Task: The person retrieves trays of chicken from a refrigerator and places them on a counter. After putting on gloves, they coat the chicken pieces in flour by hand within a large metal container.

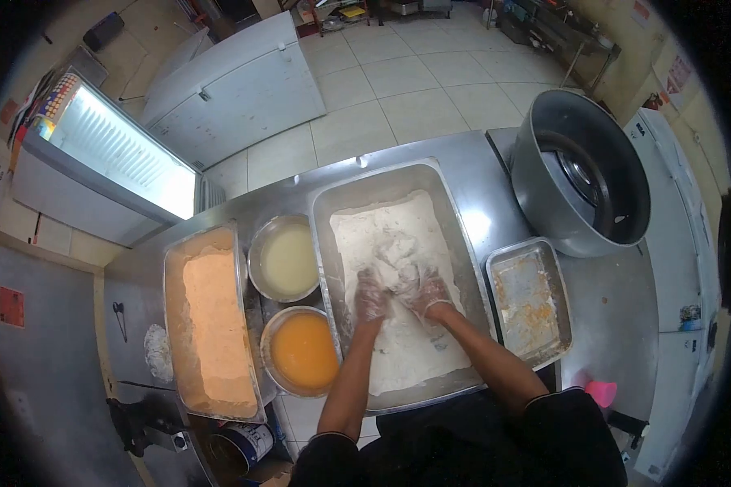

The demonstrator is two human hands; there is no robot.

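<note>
A deep metal tray (455, 207) of white flour (374, 223) stands before me on the steel counter. Both of my hands are inside it, dusted white and seemingly covered by thin clear gloves. Between them lies a heap of flour-coated pieces (400, 261), whose kind I cannot make out. My left hand (372, 297) closes around the heap's left side. On the right side, my right hand (430, 294) curls around it too. Flour and the pieces partly hide my fingertips.
Left of the tray are a bowl of pale liquid (288, 258), a bowl of orange liquid (304, 352) and a tray of orange powder (215, 325). At right sit a smeared shallow tray (530, 300) and a large grey pot (536, 191). Tongs (120, 321) lie far left.
</note>
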